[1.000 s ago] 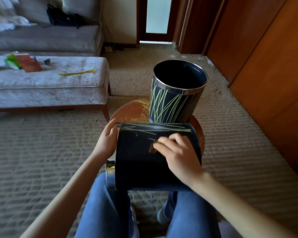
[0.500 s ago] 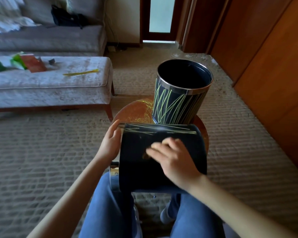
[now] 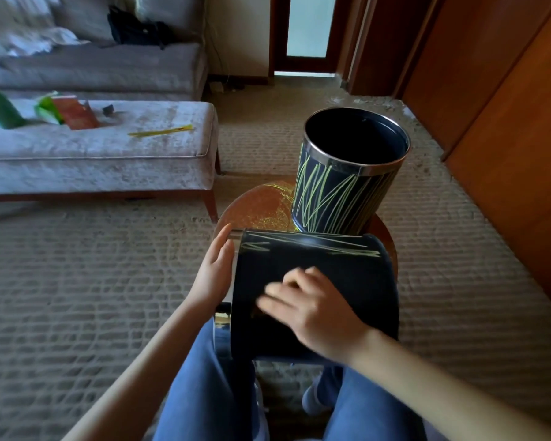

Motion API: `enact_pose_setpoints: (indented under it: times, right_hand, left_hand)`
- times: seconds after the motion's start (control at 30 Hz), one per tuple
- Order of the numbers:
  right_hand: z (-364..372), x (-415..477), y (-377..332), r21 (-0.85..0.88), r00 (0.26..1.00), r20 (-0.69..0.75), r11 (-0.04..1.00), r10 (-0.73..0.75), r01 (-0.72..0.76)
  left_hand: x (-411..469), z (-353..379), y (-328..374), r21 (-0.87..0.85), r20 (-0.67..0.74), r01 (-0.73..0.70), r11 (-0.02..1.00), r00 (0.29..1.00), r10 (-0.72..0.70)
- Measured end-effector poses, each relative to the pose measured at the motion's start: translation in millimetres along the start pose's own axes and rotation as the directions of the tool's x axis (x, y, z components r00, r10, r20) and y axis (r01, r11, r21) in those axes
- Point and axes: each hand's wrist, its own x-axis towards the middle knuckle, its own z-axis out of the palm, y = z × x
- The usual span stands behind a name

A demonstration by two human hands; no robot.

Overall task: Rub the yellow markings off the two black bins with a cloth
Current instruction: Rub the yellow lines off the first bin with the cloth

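Black bins, two of them: the near bin [image 3: 347, 281] lies on its side across the person's lap, its chrome rim to the left, with most of its upper wall rubbed plain black and only a band of yellow markings [image 3: 309, 245] left along the far edge. The left hand [image 3: 215, 272] lies flat, fingers extended, against the rim end. The right hand [image 3: 312, 308], blurred, presses down on the wall; whether a cloth sits under it cannot be told. The far bin [image 3: 344, 192] stands upright on the round wooden stool [image 3: 255, 206], yellow streaks all over its side.
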Motion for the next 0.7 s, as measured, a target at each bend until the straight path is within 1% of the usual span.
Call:
enact_pose_setpoints:
  times: [0.07, 0.13, 0.17, 0.2, 0.27, 0.3, 0.37, 0.43, 0.47, 0.5, 0.57, 0.63, 0.7]
  right_hand:
    - [12, 26, 20, 0.018, 0.989, 0.009, 0.989, 0.148, -0.148]
    - [24, 52, 36, 0.020, 0.944, 0.029, 0.944, 0.330, -0.330]
    - [29, 60, 38, 0.017, 0.917, 0.042, 0.918, 0.396, -0.397]
    - [30, 64, 34, 0.001, 0.902, 0.044, 0.903, 0.429, -0.429]
    - [28, 56, 17, -0.032, 0.911, 0.009, 0.911, 0.413, -0.412]
    - [23, 47, 5, -0.021, 0.927, -0.012, 0.927, 0.375, -0.375]
    - [13, 26, -18, 0.026, 0.967, -0.030, 0.968, 0.252, -0.251]
    - [7, 18, -22, 0.037, 0.991, -0.028, 0.991, 0.132, -0.131]
    - [8, 22, -15, 0.038, 0.991, -0.028, 0.991, 0.130, -0.129]
    - [12, 31, -7, 0.047, 0.984, -0.024, 0.983, 0.178, -0.177]
    - [22, 61, 11, 0.086, 0.938, 0.015, 0.934, 0.346, -0.346]
    - [34, 91, 27, 0.079, 0.877, 0.131, 0.877, 0.462, -0.473]
    - [43, 111, 36, 0.060, 0.830, 0.240, 0.845, 0.504, -0.531]
  left_hand:
    - [-4, -2, -2, -0.006, -0.004, 0.010, 1.000, 1.000, -0.010]
    - [-8, 0, 2, 0.003, -0.008, 0.012, 1.000, 1.000, -0.012]
    - [-9, 0, 4, 0.002, -0.004, 0.015, 1.000, 1.000, -0.015]
    - [-8, 1, 6, -0.002, 0.003, 0.018, 1.000, 1.000, -0.018]
    - [-3, 2, 9, -0.006, -0.004, 0.029, 1.000, 1.000, -0.029]
    - [-1, 2, 11, -0.011, -0.009, 0.035, 0.999, 0.999, -0.035]
    - [0, 4, 15, -0.022, -0.024, 0.049, 0.999, 0.998, -0.050]
    - [-1, 5, 17, -0.027, -0.026, 0.070, 0.997, 0.997, -0.071]
    - [-2, 5, 16, -0.025, -0.019, 0.063, 0.998, 0.998, -0.063]
    - [-4, 5, 16, -0.025, -0.017, 0.059, 0.998, 0.998, -0.060]
    - [-9, 5, 16, -0.010, -0.019, 0.049, 0.999, 0.999, -0.049]
    - [-16, 5, 18, 0.022, -0.034, 0.029, 0.999, 0.999, -0.028]
    - [-18, 6, 17, 0.039, -0.047, 0.012, 0.999, 0.999, -0.011]
